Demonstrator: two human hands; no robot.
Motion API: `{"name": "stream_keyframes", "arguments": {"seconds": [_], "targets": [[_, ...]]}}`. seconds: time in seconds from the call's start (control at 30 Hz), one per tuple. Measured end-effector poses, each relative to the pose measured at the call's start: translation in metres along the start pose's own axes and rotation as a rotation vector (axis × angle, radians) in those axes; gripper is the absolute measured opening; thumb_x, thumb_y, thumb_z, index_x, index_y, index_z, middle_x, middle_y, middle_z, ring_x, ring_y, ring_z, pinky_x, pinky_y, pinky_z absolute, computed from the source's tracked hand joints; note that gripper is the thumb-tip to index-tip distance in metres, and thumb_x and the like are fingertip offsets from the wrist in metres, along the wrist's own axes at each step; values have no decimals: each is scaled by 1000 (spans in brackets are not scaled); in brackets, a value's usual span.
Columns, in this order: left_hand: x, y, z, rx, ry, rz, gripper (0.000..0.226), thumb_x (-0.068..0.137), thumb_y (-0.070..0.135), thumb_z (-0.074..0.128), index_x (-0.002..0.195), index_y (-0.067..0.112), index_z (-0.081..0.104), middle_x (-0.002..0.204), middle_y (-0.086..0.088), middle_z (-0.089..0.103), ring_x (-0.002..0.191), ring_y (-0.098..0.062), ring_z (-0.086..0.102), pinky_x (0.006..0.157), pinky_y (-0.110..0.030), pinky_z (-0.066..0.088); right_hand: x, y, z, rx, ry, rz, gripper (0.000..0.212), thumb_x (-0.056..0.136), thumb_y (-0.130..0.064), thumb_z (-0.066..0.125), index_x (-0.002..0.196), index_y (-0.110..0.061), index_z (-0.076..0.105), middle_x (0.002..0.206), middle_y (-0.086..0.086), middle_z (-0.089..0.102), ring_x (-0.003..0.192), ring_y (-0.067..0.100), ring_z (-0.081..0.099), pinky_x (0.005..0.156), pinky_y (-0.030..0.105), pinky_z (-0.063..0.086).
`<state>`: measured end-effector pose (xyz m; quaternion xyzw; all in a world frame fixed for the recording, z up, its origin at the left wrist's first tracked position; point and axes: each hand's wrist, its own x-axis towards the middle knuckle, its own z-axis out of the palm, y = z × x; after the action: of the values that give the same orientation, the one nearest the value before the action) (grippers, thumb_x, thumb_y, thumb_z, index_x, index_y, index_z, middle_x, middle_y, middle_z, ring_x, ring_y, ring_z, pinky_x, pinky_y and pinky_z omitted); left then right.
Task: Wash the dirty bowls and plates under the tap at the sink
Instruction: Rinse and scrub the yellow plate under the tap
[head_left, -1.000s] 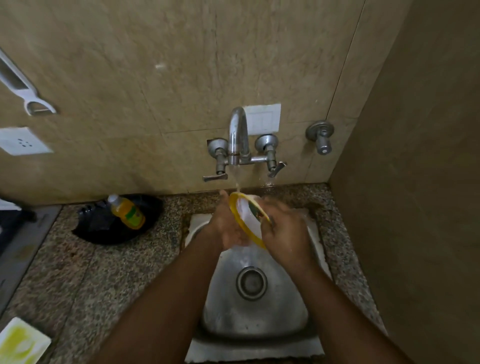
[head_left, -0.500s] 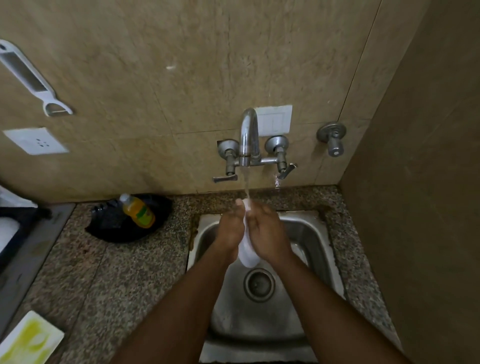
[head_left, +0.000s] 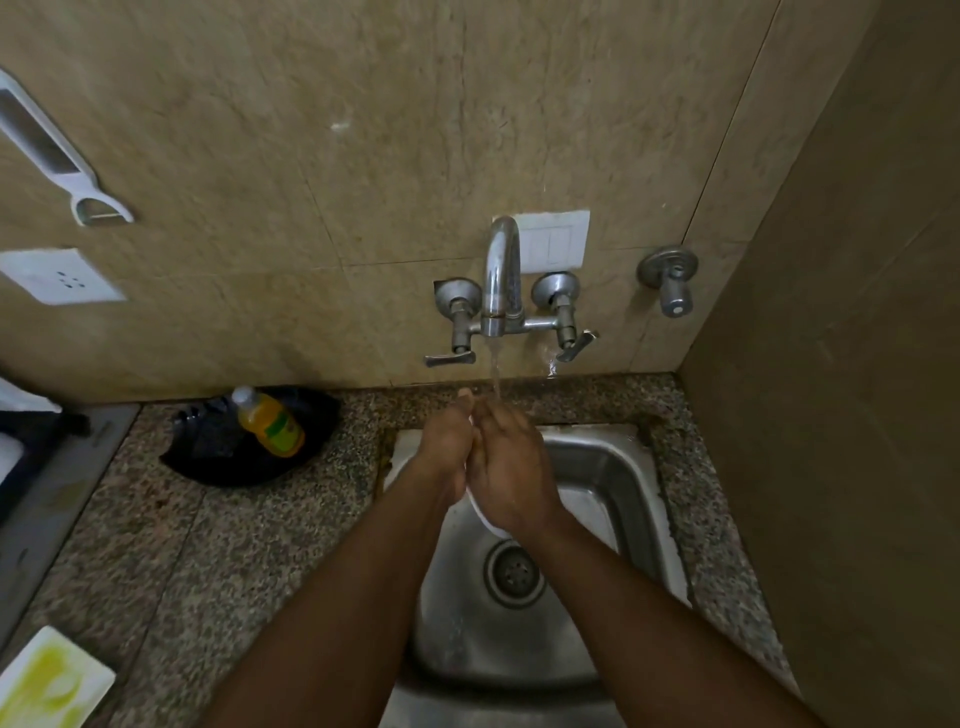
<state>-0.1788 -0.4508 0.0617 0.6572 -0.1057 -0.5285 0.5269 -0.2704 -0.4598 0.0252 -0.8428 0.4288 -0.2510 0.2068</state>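
Note:
Over the steel sink (head_left: 618, 483), my left hand (head_left: 444, 447) and my right hand (head_left: 511, 467) press together on a small white bowl (head_left: 485, 514) held on edge between them. Only its lower white rim shows below my right palm; the rest is hidden by the hands. The tap (head_left: 501, 275) on the wall is running, and its thin stream falls onto my fingertips and the top of the bowl. The drain (head_left: 514, 571) lies right below the hands.
A yellow dish-soap bottle (head_left: 270, 423) lies on a black bag (head_left: 228, 447) on the granite counter (head_left: 208, 545) left of the sink. A white plate with yellow smears (head_left: 49, 680) sits at the counter's front left. A side wall stands close on the right.
The bowl has turned from showing its yellow rim and inside to being on edge and almost covered by my hands. The hands have closed together under the stream.

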Motion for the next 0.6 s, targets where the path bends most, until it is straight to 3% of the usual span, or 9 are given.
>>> {"name": "stream_keyframes", "arguments": {"seconds": [0.1,0.2,0.27,0.33,0.43,0.5,0.57,0.6], "targets": [[-5,3,4,166,40,200,44,110,32,40,92,15,77,95,-11,79,94,-20,74,85,-31,57,22,-2,-6,178,38,210,35,108,-27,38,116,-13,69,113,9,70,105,25,63,95,40,50],[-7,-2,2,219,-38,282,43,111,34,41,95,17,77,92,-4,80,96,-19,75,78,-23,55,40,1,-12,283,-38,395,41,107,-32,32,102,-16,70,106,7,71,98,25,65,89,38,51],[-7,-4,0,130,-94,220,43,110,37,42,104,14,77,101,-8,80,106,-25,74,83,-28,55,39,2,-15,204,5,352,48,105,-37,26,105,-14,69,106,10,71,99,27,65,89,38,50],[-8,2,-2,6,-148,93,52,109,47,38,111,12,76,108,-12,78,110,-29,72,93,-36,55,23,-3,-17,31,24,193,60,103,-43,17,126,-13,64,119,13,67,111,28,62,97,41,49],[-11,22,-2,-57,-149,-43,57,110,48,36,100,7,75,94,-13,79,90,-25,75,87,-36,57,-1,-7,-16,-103,-15,-32,61,104,-41,19,148,-10,49,142,15,55,129,29,51,112,46,40],[-10,23,1,0,-97,-16,48,110,39,42,97,6,75,88,-11,79,85,-23,75,80,-32,58,2,-3,-14,-62,-11,-16,60,103,-39,21,141,-9,56,136,15,61,123,27,56,108,44,43],[-12,17,3,139,-47,98,44,109,36,45,101,6,77,93,-11,80,91,-24,76,82,-33,59,23,3,-14,51,3,151,56,102,-38,23,117,-8,68,112,13,70,103,27,64,93,38,50],[-12,10,3,192,-47,158,43,109,35,46,104,6,77,96,-13,79,94,-25,75,83,-34,59,38,7,-16,58,-64,257,52,103,-36,27,108,-7,70,106,14,71,99,29,66,87,35,49]]}}
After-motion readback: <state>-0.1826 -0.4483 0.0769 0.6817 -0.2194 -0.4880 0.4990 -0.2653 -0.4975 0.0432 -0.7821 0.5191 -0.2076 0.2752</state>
